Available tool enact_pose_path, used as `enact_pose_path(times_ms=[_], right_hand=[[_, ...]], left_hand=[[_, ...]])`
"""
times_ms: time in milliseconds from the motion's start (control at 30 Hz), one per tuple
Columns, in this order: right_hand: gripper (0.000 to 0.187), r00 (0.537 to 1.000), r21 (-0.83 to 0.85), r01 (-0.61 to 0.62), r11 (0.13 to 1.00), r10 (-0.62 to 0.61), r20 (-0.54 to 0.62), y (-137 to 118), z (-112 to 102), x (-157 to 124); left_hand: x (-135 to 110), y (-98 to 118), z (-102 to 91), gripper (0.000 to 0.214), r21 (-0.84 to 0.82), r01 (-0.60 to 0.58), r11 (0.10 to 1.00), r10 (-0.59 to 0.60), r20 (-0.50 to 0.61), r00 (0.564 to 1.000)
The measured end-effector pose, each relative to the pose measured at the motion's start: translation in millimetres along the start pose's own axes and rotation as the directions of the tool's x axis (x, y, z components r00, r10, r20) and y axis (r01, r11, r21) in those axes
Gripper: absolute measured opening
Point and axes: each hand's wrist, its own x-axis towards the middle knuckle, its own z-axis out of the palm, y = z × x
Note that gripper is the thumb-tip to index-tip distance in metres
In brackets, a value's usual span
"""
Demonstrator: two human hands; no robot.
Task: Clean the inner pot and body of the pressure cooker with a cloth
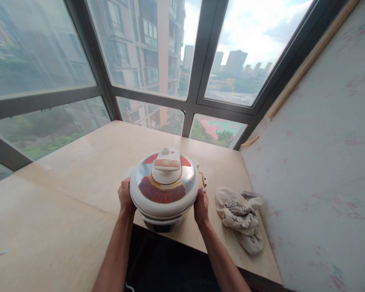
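Observation:
An electric pressure cooker (pixel 164 209) with a white body, a shiny lid marked with dark red panels and a tan-topped handle (pixel 166 164) is at the front edge of the windowsill. My left hand (pixel 126 195) grips its left side, and my right hand (pixel 201 206) grips its right side. The fingertips of both hands are partly hidden behind the cooker. The lid is on, and a dark control panel (pixel 162 227) faces me below the rim. Whether the base rests fully on the sill I cannot tell.
A crumpled beige cloth (pixel 240 217) lies on the sill to the right, near the patterned wall (pixel 316 182). Dark-framed windows (pixel 152 95) enclose the far and left sides. The pale sill (pixel 63 194) stretches left, with a small scrap (pixel 3 252) on it.

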Motion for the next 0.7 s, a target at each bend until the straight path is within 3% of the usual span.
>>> enact_pose_path(times_ms=[167, 333, 500, 700], right_hand=[[0.059, 0.993, -0.009, 0.077, 0.997, -0.077, -0.091, -19.6, -37.6, 13.9], [0.061, 0.968, 0.04, 0.057, 0.998, -0.045, -0.249, -37.2, -89.4, 26.4], [0.059, 0.924, 0.031, 0.126, 0.992, -0.106, -0.367, -57.2, -141.4, 31.1], [0.058, 0.889, -0.045, 0.184, 0.982, -0.186, -0.418, -78.2, -183.8, 33.9]], left_hand=[[-33.2, -6.0, 43.7, 0.029, -0.07, 0.041, 0.997, -0.038, 0.051, 0.998], [-68.0, -18.5, 100.9, 0.031, -0.134, 0.06, 0.989, -0.038, 0.162, 0.986], [-103.1, -23.7, 154.2, 0.031, -0.149, 0.077, 0.986, -0.036, 0.258, 0.965], [-132.8, -25.4, 198.1, 0.031, -0.141, 0.059, 0.988, -0.011, 0.318, 0.948]])
